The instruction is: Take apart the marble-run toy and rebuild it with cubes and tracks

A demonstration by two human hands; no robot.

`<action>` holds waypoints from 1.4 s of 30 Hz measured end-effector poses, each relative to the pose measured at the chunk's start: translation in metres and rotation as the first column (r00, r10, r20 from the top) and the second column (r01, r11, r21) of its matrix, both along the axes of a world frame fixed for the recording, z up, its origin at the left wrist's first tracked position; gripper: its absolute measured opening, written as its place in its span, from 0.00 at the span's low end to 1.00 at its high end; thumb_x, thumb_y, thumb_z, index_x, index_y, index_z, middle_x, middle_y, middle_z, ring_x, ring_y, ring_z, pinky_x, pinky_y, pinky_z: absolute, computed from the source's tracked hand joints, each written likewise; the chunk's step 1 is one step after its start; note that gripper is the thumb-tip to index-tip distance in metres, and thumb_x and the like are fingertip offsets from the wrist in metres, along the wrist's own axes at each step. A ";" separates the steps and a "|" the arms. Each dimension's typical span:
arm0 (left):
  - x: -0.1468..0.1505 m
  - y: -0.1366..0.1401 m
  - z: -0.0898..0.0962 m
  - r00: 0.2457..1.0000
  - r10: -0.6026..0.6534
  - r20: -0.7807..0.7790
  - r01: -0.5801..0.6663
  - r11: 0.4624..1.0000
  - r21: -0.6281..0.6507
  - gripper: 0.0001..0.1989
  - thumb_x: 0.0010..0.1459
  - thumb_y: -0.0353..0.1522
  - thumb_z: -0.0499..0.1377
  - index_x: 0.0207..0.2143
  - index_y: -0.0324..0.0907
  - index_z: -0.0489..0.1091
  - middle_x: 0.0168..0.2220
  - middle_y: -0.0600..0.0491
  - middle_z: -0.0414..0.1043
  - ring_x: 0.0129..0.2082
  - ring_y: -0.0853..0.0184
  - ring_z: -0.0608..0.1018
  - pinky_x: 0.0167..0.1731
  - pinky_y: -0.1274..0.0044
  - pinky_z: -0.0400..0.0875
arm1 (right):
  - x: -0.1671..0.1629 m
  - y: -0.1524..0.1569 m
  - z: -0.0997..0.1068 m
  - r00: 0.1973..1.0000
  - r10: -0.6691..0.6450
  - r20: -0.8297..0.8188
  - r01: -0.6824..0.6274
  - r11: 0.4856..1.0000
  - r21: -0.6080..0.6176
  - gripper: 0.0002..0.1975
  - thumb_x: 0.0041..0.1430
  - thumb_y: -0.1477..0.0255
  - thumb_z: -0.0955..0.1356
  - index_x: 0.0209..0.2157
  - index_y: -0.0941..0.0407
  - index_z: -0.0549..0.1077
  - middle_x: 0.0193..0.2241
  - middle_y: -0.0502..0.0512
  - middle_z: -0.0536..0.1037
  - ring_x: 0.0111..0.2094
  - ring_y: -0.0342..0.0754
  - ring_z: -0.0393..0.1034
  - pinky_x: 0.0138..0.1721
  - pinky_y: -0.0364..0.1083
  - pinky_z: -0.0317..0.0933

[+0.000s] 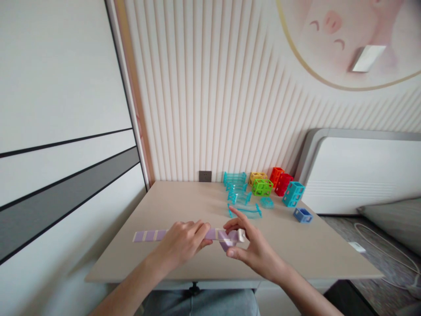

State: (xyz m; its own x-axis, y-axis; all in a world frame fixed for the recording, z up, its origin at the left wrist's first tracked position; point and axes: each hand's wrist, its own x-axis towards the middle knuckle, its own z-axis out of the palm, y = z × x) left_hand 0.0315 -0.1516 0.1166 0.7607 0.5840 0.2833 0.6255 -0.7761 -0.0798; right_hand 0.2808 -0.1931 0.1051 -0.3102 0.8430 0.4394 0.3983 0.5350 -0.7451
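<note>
A long, flat purple strip [149, 235], divided into sections by pale lines, runs sideways above the front part of the table. My left hand [184, 241] is closed over the middle of the strip, hiding that section. At the strip's right end is a purple flap-like piece [226, 244] set at an angle, with a small white block [241, 235] beside it. My right hand [251, 245] is around this end, its thumb and a bent finger on the purple piece and its index finger stretched outward.
Several clear turquoise pieces [245, 210] lie in a row toward the back of the table [184, 202]. Right of them stand open-sided blocks: yellow [257, 177], green [262, 187], orange [276, 176], red [283, 184], turquoise [293, 194] and blue [303, 215]. A ribbed wall rises behind.
</note>
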 end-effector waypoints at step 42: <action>0.014 -0.011 0.009 0.986 -0.066 -0.155 0.051 0.994 -0.098 0.10 0.71 0.40 0.49 0.44 0.44 0.64 0.38 0.54 0.80 0.33 0.58 0.84 0.27 0.74 0.71 | -0.005 -0.009 0.018 0.684 -0.221 0.695 -0.345 0.742 0.575 0.12 0.71 0.73 0.63 0.53 0.57 0.70 0.41 0.56 0.80 0.51 0.51 0.71 0.58 0.54 0.60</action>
State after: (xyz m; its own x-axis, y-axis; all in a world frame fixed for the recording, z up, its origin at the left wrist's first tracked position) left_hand 0.0458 -0.1623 0.1256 0.8251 0.5555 0.1031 0.5642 -0.8196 -0.0994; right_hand 0.2759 -0.2025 0.1228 -0.7852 0.4158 0.4588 0.5670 0.7807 0.2628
